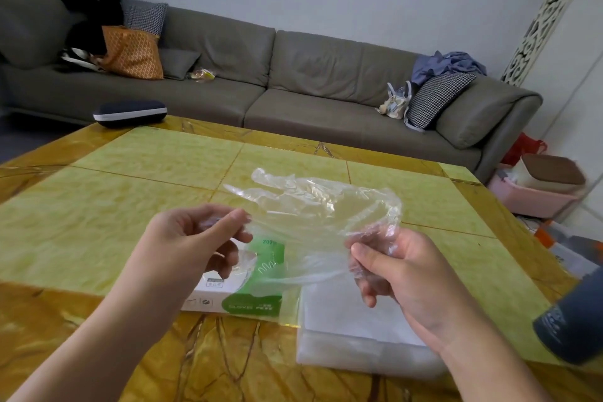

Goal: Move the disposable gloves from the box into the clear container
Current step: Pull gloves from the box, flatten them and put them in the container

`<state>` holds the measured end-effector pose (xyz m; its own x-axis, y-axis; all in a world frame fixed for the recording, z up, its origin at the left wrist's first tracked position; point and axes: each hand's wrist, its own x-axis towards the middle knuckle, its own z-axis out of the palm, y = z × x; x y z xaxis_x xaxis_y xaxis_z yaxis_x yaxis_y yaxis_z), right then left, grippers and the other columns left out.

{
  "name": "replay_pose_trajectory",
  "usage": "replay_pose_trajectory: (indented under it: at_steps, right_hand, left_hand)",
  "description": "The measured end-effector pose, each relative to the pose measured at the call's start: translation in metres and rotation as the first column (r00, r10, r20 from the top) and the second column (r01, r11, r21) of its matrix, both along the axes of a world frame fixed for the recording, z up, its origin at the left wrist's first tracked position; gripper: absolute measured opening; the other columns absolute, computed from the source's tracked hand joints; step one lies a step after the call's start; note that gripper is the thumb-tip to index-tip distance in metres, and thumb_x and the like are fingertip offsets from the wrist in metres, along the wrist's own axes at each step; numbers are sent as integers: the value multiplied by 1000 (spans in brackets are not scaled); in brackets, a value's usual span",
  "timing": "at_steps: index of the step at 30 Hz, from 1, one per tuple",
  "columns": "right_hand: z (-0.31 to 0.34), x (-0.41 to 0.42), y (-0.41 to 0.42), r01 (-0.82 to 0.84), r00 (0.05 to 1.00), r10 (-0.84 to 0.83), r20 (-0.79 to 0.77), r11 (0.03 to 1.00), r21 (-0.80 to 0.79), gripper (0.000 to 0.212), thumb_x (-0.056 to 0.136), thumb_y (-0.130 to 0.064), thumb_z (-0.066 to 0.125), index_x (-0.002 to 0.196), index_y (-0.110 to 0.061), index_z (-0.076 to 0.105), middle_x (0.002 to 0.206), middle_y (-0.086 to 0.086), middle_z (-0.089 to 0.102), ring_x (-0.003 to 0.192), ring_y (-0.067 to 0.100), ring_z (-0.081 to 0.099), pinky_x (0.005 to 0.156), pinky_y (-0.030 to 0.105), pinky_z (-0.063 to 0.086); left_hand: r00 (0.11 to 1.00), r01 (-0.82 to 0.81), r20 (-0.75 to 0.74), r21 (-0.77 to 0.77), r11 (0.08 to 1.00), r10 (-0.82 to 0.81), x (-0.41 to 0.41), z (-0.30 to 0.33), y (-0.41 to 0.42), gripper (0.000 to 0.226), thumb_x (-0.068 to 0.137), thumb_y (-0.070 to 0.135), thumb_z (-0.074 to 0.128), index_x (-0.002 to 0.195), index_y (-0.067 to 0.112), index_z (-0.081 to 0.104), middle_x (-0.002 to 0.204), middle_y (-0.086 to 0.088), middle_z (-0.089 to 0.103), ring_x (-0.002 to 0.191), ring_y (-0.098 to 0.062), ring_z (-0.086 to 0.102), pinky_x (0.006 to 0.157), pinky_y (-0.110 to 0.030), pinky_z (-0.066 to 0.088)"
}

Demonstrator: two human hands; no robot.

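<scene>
Head view: clear container (359, 336) lies nearest on the table (130, 206), touching the green-and-white glove box (241, 290). Above them, left hand (195, 238) and right hand (391, 268) each pinch an edge of one disposable glove (313, 202), stretched between them. Ideally, the film is gathered before lowering into the container.

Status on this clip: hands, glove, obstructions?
Both hands, left hand and right hand, pinch glove above box. Container beside box, unobstructed.
</scene>
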<state>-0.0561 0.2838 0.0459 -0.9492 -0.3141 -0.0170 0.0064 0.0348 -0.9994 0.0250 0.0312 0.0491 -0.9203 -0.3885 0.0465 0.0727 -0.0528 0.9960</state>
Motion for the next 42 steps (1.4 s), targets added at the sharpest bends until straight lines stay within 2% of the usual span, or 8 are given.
replay_pose_trajectory:
  at_steps: [5,12,16,19,27,31,36,42]
  right_hand:
    - [9,0,9,7,999,-12,53,997,81,16,94,-18,74,100,-4,76,86,17,75,67,28,68,56,40,57]
    - [4,-18,33,253,965,-258,41,963,99,12,99,-3,67,90,4,71,61,5,61,43,16,48,41,29,43]
    - [-4,-19,45,202,971,-229,64,938,281,11,97,-3,69,89,3,71,61,6,65,48,20,57,44,30,50]
    - [-5,-18,48,126,980,-174,93,915,384,20,96,-3,65,76,3,64,65,14,64,51,25,57,51,35,57]
    - [-6,-13,52,64,996,-89,-12,619,783,24,89,-5,52,68,-3,65,55,9,70,43,20,66,51,30,54]
    - [-6,-15,52,137,990,-99,-100,513,847,17,90,0,58,77,-2,70,54,7,70,39,15,66,43,27,54]
    - [1,-14,54,157,987,-89,-131,452,878,18,81,9,54,72,-3,63,56,8,67,30,13,58,36,22,47]
    - [7,-11,52,182,983,-55,-173,336,924,21,78,10,59,71,-8,51,65,6,59,47,22,56,42,26,42]
  left_hand:
    - [995,83,59,-61,995,-79,2,-1,6,13,88,18,73,91,8,81,84,-17,76,61,-23,63,58,-34,56]
    - [999,45,33,-71,996,-42,3,2,20,14,88,19,72,96,9,77,79,-19,74,59,-25,61,63,-41,53]
    - [987,-133,-136,-410,902,84,6,4,30,2,89,26,75,89,28,74,77,0,72,65,-15,64,63,-30,54]
    - [961,-99,-251,-696,711,-112,2,22,65,8,91,29,67,92,35,71,90,16,70,89,-6,64,71,-16,49]
    - [753,654,620,-740,157,-218,-75,-28,141,19,101,29,52,114,24,64,114,3,68,104,-20,67,92,-40,57]
    - [700,713,675,-678,177,-236,-85,-37,142,26,92,36,70,117,34,64,108,13,64,101,-12,64,92,-33,55]
    - [593,804,761,-579,139,-263,-89,-36,142,33,82,26,75,111,35,63,97,12,71,76,-8,66,58,-21,50]
    - [587,807,778,-585,84,-223,-90,-35,144,37,78,33,73,110,38,56,100,13,67,92,-12,69,81,-30,58]
